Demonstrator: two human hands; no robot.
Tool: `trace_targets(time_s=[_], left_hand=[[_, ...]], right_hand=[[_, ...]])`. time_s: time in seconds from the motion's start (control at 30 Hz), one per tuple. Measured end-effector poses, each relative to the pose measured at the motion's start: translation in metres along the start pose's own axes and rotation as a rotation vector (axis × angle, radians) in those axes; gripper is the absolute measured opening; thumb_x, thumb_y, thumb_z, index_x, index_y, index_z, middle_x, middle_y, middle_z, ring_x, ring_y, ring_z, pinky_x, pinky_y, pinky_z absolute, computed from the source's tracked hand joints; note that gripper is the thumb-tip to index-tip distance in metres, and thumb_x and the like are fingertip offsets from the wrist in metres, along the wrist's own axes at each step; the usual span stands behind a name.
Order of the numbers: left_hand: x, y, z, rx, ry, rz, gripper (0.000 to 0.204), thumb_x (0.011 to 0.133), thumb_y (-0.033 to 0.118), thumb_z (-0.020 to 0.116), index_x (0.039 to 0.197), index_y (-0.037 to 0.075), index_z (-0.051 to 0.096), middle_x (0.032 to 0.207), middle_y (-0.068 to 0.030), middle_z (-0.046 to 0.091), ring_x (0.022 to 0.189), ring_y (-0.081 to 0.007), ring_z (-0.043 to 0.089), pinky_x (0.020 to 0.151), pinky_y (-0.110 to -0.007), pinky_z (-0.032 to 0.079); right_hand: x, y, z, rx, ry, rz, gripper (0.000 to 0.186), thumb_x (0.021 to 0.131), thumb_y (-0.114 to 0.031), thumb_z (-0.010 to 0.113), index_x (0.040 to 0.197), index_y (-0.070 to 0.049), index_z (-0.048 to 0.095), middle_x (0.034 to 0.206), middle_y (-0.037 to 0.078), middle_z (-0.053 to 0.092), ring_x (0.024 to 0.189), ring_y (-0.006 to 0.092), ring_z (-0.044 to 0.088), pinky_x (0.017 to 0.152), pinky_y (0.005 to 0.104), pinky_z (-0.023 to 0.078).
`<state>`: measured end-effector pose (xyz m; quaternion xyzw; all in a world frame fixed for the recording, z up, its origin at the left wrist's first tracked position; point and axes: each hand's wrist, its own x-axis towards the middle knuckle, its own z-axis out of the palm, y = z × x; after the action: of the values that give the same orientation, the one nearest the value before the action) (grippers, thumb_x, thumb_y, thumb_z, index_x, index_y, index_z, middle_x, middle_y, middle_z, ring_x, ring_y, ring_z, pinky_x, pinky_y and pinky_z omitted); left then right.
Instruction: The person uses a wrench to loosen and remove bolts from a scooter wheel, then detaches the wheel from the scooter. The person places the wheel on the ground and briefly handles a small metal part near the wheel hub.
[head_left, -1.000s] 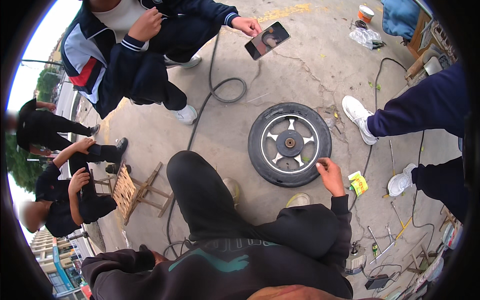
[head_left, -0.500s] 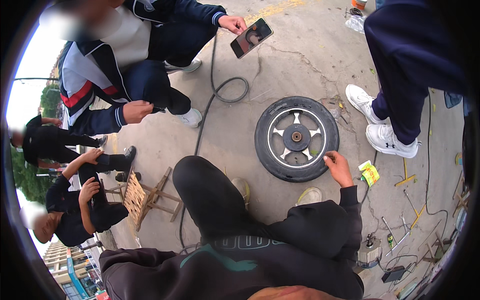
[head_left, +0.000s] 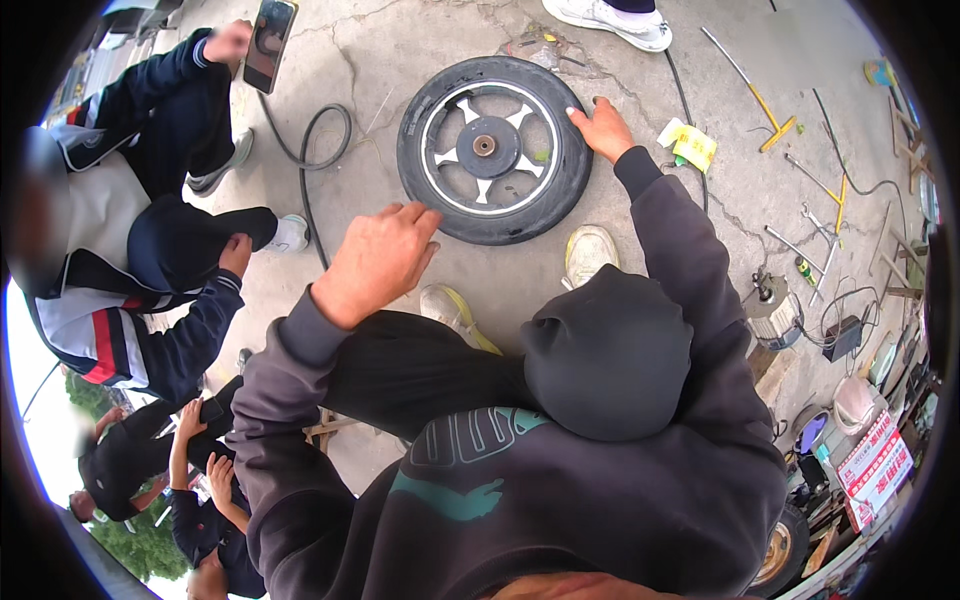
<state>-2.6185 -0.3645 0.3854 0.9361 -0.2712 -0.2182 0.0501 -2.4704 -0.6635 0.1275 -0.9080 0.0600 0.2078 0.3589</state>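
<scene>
A motorcycle wheel (head_left: 487, 146), with a black tire and a silver spoked rim, lies flat on the concrete in front of my feet. At its right edge is my right hand (head_left: 607, 131), thumb apart from the fingers and close against the tire's sidewall; whether it touches is hard to tell. My left hand (head_left: 380, 257) hovers at the tire's near left side, above my knee. Its fingers bend loosely, the thumb stands off from them, and nothing shows in it.
A black hose (head_left: 303, 165) loops left of the wheel; a crouching person holds a phone (head_left: 269, 45) there. A yellow packet (head_left: 690, 146) lies to the right. Beyond are a yellow-handled tool (head_left: 777, 132), several wrenches and a small motor (head_left: 773, 315). White shoes (head_left: 612, 22) stand beyond the wheel.
My left hand has come into view and reached toward the tire. My right hand has moved farther up along the tire's right side. The view has shifted, so the wheel sits higher and farther left.
</scene>
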Motion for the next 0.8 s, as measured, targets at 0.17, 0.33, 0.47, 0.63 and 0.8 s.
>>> trace_targets(time_s=[0.17, 0.33, 0.47, 0.63, 0.8], left_hand=[[0.092, -0.13, 0.087, -0.147, 0.008, -0.273, 0.051, 0.091, 0.033, 0.065, 0.127, -0.001, 0.055, 0.124, -0.0212, 0.06, 0.117, -0.0387, 0.057, 0.095, -0.046, 0.048], [0.116, -0.236, 0.188, -0.733, 0.06, -0.771, 0.093, 0.091, 0.064, 0.056, 0.135, -0.018, 0.043, 0.135, -0.0338, 0.052, 0.129, -0.0357, 0.052, 0.109, -0.038, 0.037], [0.128, -0.191, 0.241, -1.087, 0.311, -0.885, 0.078, 0.094, 0.052, 0.06, 0.142, -0.006, 0.043, 0.138, -0.0182, 0.053, 0.125, -0.0267, 0.052, 0.108, -0.035, 0.038], [0.119, -0.204, 0.248, -1.659, 0.231, -0.91, 0.075, 0.091, 0.044, 0.07, 0.144, 0.0, 0.041, 0.14, -0.0136, 0.051, 0.126, -0.0252, 0.051, 0.109, -0.037, 0.038], [0.124, -0.183, 0.237, -1.74, 0.321, -0.883, 0.064, 0.093, 0.031, 0.07, 0.143, 0.002, 0.043, 0.137, -0.013, 0.055, 0.121, -0.0248, 0.056, 0.105, -0.039, 0.043]], right_hand=[[0.009, -0.007, 0.017, -0.047, -0.052, 0.061, 0.063, 0.091, -0.041, 0.063, 0.134, 0.003, 0.046, 0.13, 0.03, 0.053, 0.125, 0.0445, 0.049, 0.105, 0.047, 0.042], [0.008, -0.015, 0.029, -0.002, -0.052, 0.001, 0.061, 0.089, -0.044, 0.065, 0.127, 0.0, 0.05, 0.124, 0.029, 0.056, 0.12, 0.0453, 0.051, 0.101, 0.0501, 0.044], [0.004, -0.016, 0.007, 0.056, -0.075, 0.183, 0.059, 0.084, -0.036, 0.073, 0.128, -0.003, 0.052, 0.13, 0.025, 0.054, 0.122, 0.0435, 0.052, 0.1, 0.0482, 0.046], [-0.001, -0.02, 0.012, 0.002, -0.005, 0.157, 0.05, 0.084, -0.027, 0.073, 0.126, -0.005, 0.055, 0.119, 0.022, 0.058, 0.111, 0.0415, 0.057, 0.093, 0.0488, 0.049], [-0.003, -0.021, 0.009, 0.021, 0.014, 0.197, 0.048, 0.083, -0.025, 0.073, 0.125, -0.009, 0.055, 0.119, 0.018, 0.057, 0.111, 0.0412, 0.056, 0.092, 0.0489, 0.049]])
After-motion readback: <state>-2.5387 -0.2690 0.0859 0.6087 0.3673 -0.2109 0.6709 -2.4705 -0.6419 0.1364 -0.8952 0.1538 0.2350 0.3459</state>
